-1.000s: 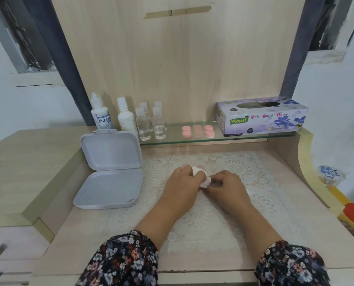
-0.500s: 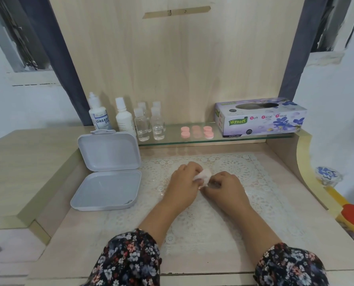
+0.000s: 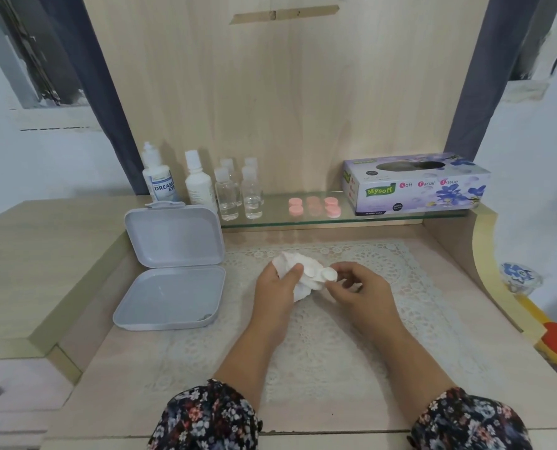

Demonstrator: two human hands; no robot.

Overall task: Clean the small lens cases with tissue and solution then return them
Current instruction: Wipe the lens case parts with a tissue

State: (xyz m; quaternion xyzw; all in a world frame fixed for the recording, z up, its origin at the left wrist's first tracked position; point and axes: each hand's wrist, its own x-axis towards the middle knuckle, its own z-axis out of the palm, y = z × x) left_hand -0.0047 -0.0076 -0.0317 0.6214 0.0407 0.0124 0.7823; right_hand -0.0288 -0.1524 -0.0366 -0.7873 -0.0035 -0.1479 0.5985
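Two round pale cups of the lens case point(image 3: 319, 277) show, right hand point(image 3: 355, 292) pinching it, left hand point(image 3: 278, 287) gripping crumpled tissue point(image 3: 295, 271).

Two forearms reach into view from the bottom edge, bare from just above the wrist onward. Each arm wears a sleeve of dark fabric, black or deep navy, printed all over with small flowers in pink, red, white and pale blue-grey. The left sleeve point(image 3: 205, 417) ends in a loose, slightly gathered cuff partway along the forearm; the right sleeve point(image 3: 468, 420) ends at about the same place. The left hand point(image 3: 277, 284) and right hand point(image 3: 358, 290) are bare, with short nails. The fingers that show carry nothing.
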